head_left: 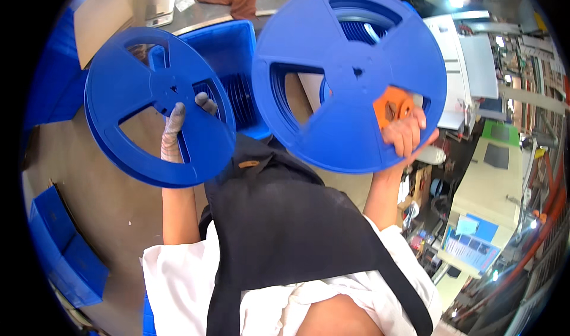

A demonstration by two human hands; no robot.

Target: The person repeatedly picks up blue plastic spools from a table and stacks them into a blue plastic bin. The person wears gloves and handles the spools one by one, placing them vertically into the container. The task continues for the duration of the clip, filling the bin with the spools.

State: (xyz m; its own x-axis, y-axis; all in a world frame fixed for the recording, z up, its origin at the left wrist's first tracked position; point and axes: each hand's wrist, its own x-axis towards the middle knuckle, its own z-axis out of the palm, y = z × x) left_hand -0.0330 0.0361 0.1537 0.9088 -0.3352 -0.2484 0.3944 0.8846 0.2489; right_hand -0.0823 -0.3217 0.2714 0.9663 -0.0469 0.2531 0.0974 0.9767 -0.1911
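My left hand (174, 128) is closed on a blue plastic reel (205, 137), with grey-covered fingertips showing through its openings near the hub. That reel is tilted, and both of its flanges show at the lower left edge. A larger-looking blue reel (309, 36) faces up at the right, and layered rims inside its openings suggest several stacked together. My right hand (407, 131) grips this stack at its lower right, fingers curled over the edge of an opening. An orange piece with round holes (389, 103) shows through that opening; I cannot tell whether my hand touches it.
Between the reels stands a blue bin (246, 30) with several blue reels (237, 95) inside. Behind it is a grey worktop (208, 12) with a brown cloth (234, 0). A cardboard box (107, 15) rises at far left. Blue boxes (65, 247) stand on the floor.
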